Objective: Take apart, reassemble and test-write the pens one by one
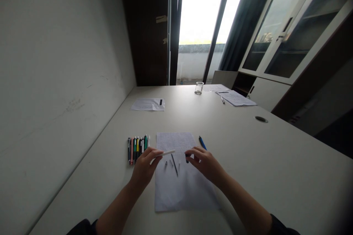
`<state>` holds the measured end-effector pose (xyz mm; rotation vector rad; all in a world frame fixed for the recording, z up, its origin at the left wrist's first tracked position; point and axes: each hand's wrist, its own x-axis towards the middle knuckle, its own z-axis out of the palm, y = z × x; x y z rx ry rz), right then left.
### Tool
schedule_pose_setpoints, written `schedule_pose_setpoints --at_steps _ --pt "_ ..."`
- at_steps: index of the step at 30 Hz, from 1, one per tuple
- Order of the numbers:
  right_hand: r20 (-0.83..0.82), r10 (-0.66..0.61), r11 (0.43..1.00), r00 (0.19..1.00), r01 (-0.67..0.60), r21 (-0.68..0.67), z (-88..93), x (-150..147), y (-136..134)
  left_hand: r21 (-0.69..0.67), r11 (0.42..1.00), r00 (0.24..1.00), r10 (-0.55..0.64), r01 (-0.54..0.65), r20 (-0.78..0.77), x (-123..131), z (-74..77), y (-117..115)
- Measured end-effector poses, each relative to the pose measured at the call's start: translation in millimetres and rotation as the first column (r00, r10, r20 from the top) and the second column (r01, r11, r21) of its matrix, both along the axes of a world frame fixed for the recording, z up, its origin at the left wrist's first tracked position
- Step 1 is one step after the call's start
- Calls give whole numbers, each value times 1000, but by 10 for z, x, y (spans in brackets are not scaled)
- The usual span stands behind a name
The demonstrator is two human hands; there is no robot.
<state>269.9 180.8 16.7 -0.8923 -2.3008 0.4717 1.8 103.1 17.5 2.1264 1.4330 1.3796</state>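
Observation:
Between the finger and thumb of my left hand [146, 163] is a white pen barrel [167, 152], pointing to the right. My right hand [202, 159] pinches a small dark pen part [187, 159]; its exact kind is partly hidden by the fingers. Both hands are above a sheet of paper [182, 194] with handwriting on its far half. A thin dark pen refill [174, 165] lies on the sheet, with several small pen parts [166, 163] around it. Just beyond my right hand rests a blue pen [202, 142].
Several pens [134, 150] lie side by side left of the sheet. Farther off are a folded paper [149, 104], a glass [199, 88], and more papers [235, 98] with a pen [222, 99]. A round cable hole [260, 119] is at right; a wall [68, 62] borders the left.

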Motion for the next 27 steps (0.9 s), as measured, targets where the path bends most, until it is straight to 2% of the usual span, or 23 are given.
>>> schedule_pose_setpoints --at_steps 6,17,27 --pt "-5 33 997 999 -33 -74 -59 -4 -3 -2 1000 1000 -6 6 -1 4 3 -3" --pt "37 39 992 999 -34 -123 -68 -10 -1 5 1000 1000 -10 10 2 -2 -30 16" --pt "31 57 993 998 -53 -106 -116 0 10 -3 1000 1000 -10 10 4 -4 -15 -4"
